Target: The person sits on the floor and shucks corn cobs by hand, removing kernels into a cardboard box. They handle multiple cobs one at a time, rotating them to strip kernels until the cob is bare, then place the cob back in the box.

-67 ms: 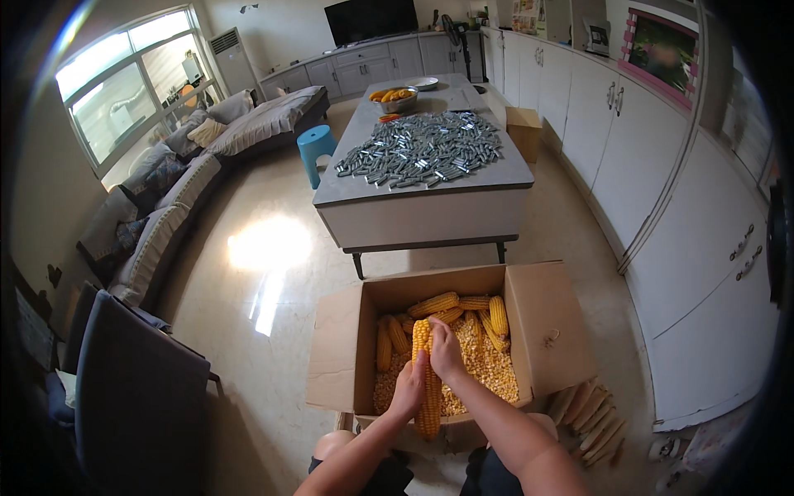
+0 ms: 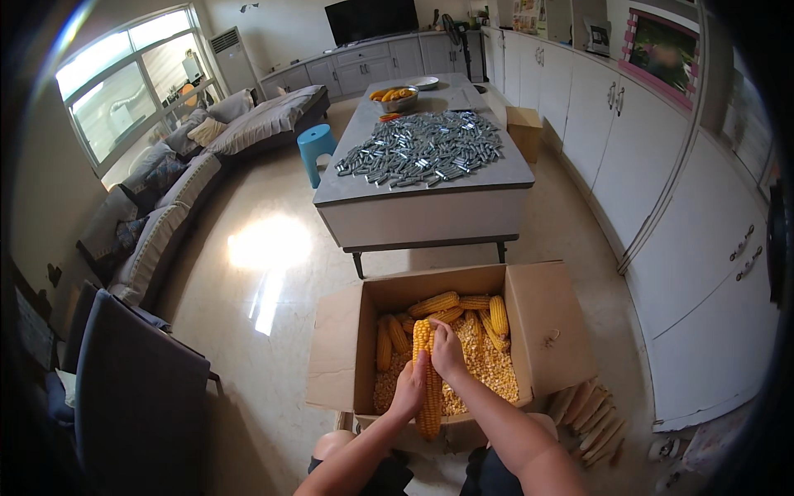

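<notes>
An ear of yellow corn stands lengthwise between my hands, over the near part of an open cardboard box. My left hand is wrapped round its middle from the left, thumb along the front. Against its upper right side presses my right hand, fingers curled at the upper end of the cob. Under my hands the box holds loose corn kernels. Several whole ears lie on them along the back and left walls.
Bare cobs lie on the floor right of the box. Beyond it stands a grey table spread with small metallic cylinders and a bowl of yellow pieces. A blue stool is beside it; a dark chair stands at left.
Both hands stay on the ear of corn in nearly the same place. My right fingers have shifted very slightly at its upper end.
</notes>
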A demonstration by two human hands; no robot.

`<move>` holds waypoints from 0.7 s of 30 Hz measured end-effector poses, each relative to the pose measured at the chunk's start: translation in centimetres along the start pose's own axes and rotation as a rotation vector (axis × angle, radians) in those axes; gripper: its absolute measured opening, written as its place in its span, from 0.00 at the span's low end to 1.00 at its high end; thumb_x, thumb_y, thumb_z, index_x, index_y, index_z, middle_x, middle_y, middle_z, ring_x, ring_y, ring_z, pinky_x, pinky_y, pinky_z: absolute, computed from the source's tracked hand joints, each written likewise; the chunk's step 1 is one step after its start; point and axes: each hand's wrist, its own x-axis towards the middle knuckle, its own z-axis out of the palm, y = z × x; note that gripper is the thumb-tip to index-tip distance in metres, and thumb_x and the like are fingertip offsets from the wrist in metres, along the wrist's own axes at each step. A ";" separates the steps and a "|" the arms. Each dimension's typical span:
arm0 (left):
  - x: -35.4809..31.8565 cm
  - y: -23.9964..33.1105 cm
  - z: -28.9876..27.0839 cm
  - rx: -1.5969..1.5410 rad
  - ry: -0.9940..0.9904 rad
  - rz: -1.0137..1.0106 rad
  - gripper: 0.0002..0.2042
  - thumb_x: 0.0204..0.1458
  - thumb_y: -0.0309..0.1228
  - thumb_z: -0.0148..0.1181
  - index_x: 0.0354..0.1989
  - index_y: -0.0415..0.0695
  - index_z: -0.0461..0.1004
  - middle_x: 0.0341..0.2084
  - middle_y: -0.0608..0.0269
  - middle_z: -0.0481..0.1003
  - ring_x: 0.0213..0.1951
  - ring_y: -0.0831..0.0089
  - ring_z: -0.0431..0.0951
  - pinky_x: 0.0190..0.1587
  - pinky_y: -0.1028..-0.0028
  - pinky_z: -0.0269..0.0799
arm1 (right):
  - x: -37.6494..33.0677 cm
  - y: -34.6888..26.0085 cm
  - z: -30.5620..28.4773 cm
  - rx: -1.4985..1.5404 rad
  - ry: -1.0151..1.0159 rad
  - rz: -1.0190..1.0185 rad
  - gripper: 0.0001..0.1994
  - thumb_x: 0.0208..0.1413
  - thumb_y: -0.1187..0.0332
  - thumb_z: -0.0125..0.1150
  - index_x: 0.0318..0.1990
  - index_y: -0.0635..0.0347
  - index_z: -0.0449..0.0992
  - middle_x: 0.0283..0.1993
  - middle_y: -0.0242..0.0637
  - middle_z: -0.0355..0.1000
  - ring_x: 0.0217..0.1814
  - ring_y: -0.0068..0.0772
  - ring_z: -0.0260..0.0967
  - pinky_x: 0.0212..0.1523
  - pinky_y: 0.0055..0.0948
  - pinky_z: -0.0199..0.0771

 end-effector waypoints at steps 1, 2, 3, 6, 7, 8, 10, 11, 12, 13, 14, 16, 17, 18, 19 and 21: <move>0.2 -0.2 -0.1 -0.010 -0.005 -0.013 0.22 0.58 0.47 0.38 0.34 0.37 0.67 0.24 0.66 0.68 0.26 0.80 0.65 0.28 0.78 0.63 | 0.1 0.1 0.0 0.018 0.001 -0.004 0.21 0.61 0.59 0.35 0.49 0.68 0.66 0.47 0.48 0.67 0.52 0.42 0.63 0.53 0.29 0.59; 0.4 -0.4 -0.3 -0.020 -0.009 -0.025 0.22 0.58 0.47 0.38 0.35 0.37 0.66 0.24 0.66 0.68 0.26 0.81 0.65 0.28 0.79 0.63 | 0.2 0.2 0.0 0.036 0.001 -0.007 0.21 0.61 0.58 0.35 0.48 0.68 0.66 0.47 0.47 0.68 0.52 0.41 0.63 0.53 0.29 0.59; 0.5 -0.5 -0.5 -0.031 -0.014 -0.038 0.22 0.58 0.47 0.39 0.35 0.37 0.66 0.24 0.66 0.68 0.26 0.81 0.65 0.28 0.79 0.63 | 0.3 0.3 0.0 0.054 0.002 -0.011 0.22 0.61 0.57 0.36 0.47 0.68 0.67 0.46 0.47 0.68 0.52 0.41 0.63 0.53 0.30 0.60; 0.7 0.5 -1.1 -0.198 -0.060 -0.109 0.21 0.57 0.47 0.41 0.35 0.37 0.66 0.24 0.67 0.68 0.26 0.81 0.66 0.28 0.79 0.63 | 0.8 0.1 -0.1 0.269 -0.017 0.030 0.22 0.60 0.55 0.39 0.46 0.68 0.68 0.45 0.47 0.69 0.50 0.38 0.65 0.51 0.30 0.62; 0.8 0.3 -1.2 -0.146 -0.057 -0.093 0.21 0.57 0.47 0.42 0.36 0.37 0.66 0.24 0.67 0.68 0.26 0.81 0.66 0.28 0.79 0.63 | 0.9 0.1 -0.1 0.235 -0.022 0.000 0.22 0.59 0.55 0.40 0.46 0.67 0.68 0.45 0.46 0.69 0.50 0.38 0.65 0.50 0.29 0.62; 1.1 0.0 -1.4 -0.094 -0.055 -0.078 0.21 0.57 0.47 0.43 0.36 0.37 0.66 0.24 0.67 0.68 0.26 0.81 0.66 0.28 0.79 0.64 | 1.0 0.1 -0.1 0.201 -0.027 -0.031 0.22 0.59 0.54 0.41 0.46 0.66 0.68 0.45 0.45 0.69 0.49 0.37 0.66 0.50 0.29 0.63; 1.2 -0.5 -1.6 -0.046 -0.059 -0.064 0.20 0.56 0.46 0.44 0.36 0.37 0.66 0.24 0.67 0.68 0.26 0.81 0.66 0.28 0.79 0.64 | 1.0 0.1 -0.1 0.135 -0.038 -0.089 0.22 0.58 0.53 0.43 0.46 0.65 0.68 0.44 0.44 0.70 0.48 0.35 0.66 0.48 0.28 0.63; 1.1 -0.6 -1.7 -0.050 -0.066 -0.066 0.20 0.56 0.46 0.44 0.37 0.37 0.66 0.24 0.67 0.68 0.26 0.81 0.66 0.28 0.79 0.64 | 1.0 0.1 -0.1 0.129 -0.063 -0.107 0.20 0.59 0.55 0.42 0.45 0.65 0.69 0.44 0.42 0.69 0.48 0.33 0.65 0.49 0.27 0.62; 1.0 -0.8 -1.8 -0.054 -0.073 -0.068 0.20 0.56 0.46 0.45 0.37 0.37 0.66 0.25 0.67 0.68 0.26 0.82 0.66 0.28 0.79 0.64 | 0.9 -0.1 -0.2 0.124 -0.088 -0.125 0.19 0.60 0.58 0.41 0.45 0.65 0.69 0.44 0.40 0.69 0.48 0.31 0.65 0.50 0.25 0.61; 0.9 -0.7 -1.9 -0.041 -0.075 -0.055 0.20 0.56 0.46 0.45 0.37 0.37 0.66 0.24 0.67 0.68 0.26 0.82 0.65 0.28 0.79 0.64 | 0.9 -0.3 -0.2 0.121 -0.111 -0.145 0.17 0.60 0.60 0.40 0.44 0.65 0.69 0.43 0.39 0.69 0.48 0.29 0.64 0.51 0.24 0.60; 0.7 -0.6 -1.9 -0.028 -0.076 -0.043 0.20 0.56 0.46 0.44 0.37 0.37 0.66 0.24 0.66 0.68 0.26 0.81 0.65 0.28 0.79 0.63 | 0.8 -0.4 -0.2 0.116 -0.117 -0.147 0.17 0.61 0.60 0.39 0.44 0.65 0.69 0.43 0.39 0.69 0.48 0.29 0.64 0.51 0.24 0.60; 0.7 -0.8 -2.0 -0.015 -0.079 -0.027 0.20 0.56 0.46 0.44 0.37 0.37 0.66 0.24 0.67 0.67 0.26 0.81 0.65 0.28 0.79 0.63 | 0.7 -0.6 -0.2 0.106 -0.132 -0.151 0.17 0.61 0.61 0.37 0.44 0.64 0.69 0.44 0.39 0.69 0.48 0.30 0.64 0.51 0.24 0.60; 0.8 -1.2 -2.2 -0.015 -0.081 -0.024 0.20 0.56 0.46 0.44 0.37 0.37 0.66 0.25 0.67 0.67 0.26 0.81 0.65 0.28 0.79 0.63 | 0.7 -0.6 -0.1 0.083 -0.116 -0.175 0.17 0.61 0.61 0.36 0.44 0.64 0.69 0.44 0.39 0.69 0.48 0.30 0.64 0.51 0.25 0.60; 0.9 -1.5 -2.4 -0.015 -0.083 -0.020 0.21 0.57 0.46 0.44 0.37 0.37 0.66 0.25 0.67 0.67 0.26 0.81 0.65 0.29 0.79 0.63 | 0.6 -0.6 -0.1 0.060 -0.100 -0.199 0.18 0.61 0.61 0.35 0.44 0.64 0.69 0.44 0.39 0.69 0.48 0.30 0.64 0.51 0.25 0.60; 0.8 -1.3 -2.4 -0.034 -0.083 -0.022 0.21 0.57 0.46 0.43 0.38 0.37 0.66 0.25 0.67 0.67 0.27 0.81 0.65 0.29 0.79 0.63 | 0.5 -0.5 0.0 0.038 -0.083 -0.220 0.18 0.61 0.61 0.34 0.44 0.64 0.69 0.44 0.39 0.69 0.49 0.31 0.64 0.51 0.26 0.60; 0.6 -0.7 -2.4 -0.072 -0.082 -0.027 0.21 0.57 0.46 0.43 0.38 0.37 0.66 0.25 0.68 0.67 0.27 0.81 0.65 0.30 0.79 0.63 | 0.4 -0.7 0.0 0.031 -0.065 -0.207 0.19 0.61 0.59 0.35 0.45 0.63 0.69 0.44 0.43 0.69 0.49 0.36 0.66 0.50 0.28 0.62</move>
